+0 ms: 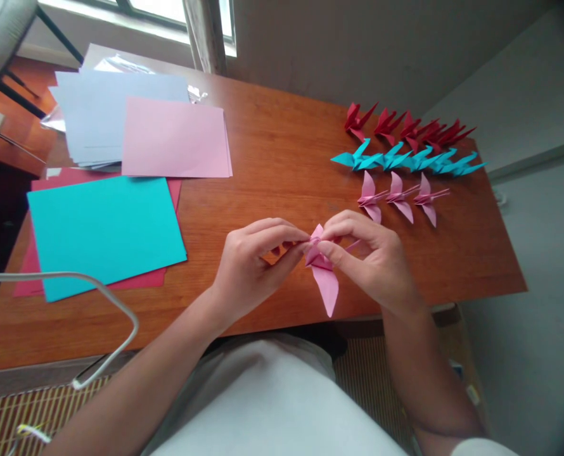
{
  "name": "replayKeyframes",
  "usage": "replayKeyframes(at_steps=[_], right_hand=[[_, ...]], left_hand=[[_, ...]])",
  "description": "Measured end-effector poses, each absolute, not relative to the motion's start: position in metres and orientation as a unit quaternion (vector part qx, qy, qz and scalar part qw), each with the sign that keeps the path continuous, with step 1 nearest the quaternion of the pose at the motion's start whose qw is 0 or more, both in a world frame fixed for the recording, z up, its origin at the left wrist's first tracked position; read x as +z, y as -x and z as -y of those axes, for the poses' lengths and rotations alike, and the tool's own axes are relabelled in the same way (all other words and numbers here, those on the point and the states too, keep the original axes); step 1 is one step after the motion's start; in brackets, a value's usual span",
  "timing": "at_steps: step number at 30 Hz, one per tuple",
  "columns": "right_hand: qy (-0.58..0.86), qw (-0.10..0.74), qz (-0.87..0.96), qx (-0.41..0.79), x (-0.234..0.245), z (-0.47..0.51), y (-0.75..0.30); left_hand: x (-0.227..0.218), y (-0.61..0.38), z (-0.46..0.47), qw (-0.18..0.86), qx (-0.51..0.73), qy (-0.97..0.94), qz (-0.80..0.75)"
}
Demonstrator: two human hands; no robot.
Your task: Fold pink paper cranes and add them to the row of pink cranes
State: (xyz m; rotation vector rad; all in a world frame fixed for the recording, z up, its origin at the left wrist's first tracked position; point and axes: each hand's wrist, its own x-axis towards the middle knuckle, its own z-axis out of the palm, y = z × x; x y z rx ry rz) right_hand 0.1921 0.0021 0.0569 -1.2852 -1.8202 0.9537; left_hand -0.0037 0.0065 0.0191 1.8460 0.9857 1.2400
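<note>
Left hand (258, 266), right hand (374, 259) near together, fingertips (303, 239) pinched; forearms (163, 364) converging.

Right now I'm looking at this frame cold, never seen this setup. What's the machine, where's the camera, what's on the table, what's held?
There's no machine: these are a person's bare hands. The single picture comes from a camera worn on the head, looking forward and down, so the wearer's own arms and pale top show too.

The left hand and right hand both pinch a pink paper bird near the wooden table's front edge.

At the right lie rows of folded birds: red birds farthest, then turquoise birds, then three pink birds.

At the left are flat sheets: grey-blue, pale pink, and turquoise over red.
</note>
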Motion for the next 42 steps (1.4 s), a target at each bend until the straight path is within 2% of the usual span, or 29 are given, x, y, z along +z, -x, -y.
replayKeyframes(at_steps=[4, 12, 20, 25, 34, 42], right_hand=[[0.494, 0.362, 0.699, 0.369, 0.053, -0.002, -0.193], [0.494, 0.368, 0.741, 0.268, 0.053, -0.003, -0.195], [0.408, 0.393, 0.823, 0.049, 0.046, -0.001, -0.201], [0.374, 0.387, 0.843, -0.016, 0.044, 0.007, -0.207], [0.387, 0.365, 0.843, -0.081, 0.043, 0.018, -0.207], [0.378, 0.358, 0.849, -0.092, 0.044, 0.016, -0.201]], left_hand=[[0.017, 0.003, -0.008, 0.371, 0.466, -0.71, -0.375], [0.019, 0.002, -0.008, 0.317, 0.489, -0.709, -0.397], [0.021, 0.004, -0.006, 0.316, 0.504, -0.709, -0.378], [0.023, 0.005, -0.005, 0.378, 0.506, -0.686, -0.363], [0.029, 0.004, -0.005, 0.581, 0.457, -0.572, -0.355], [0.029, 0.005, -0.002, 0.639, 0.462, -0.504, -0.353]])
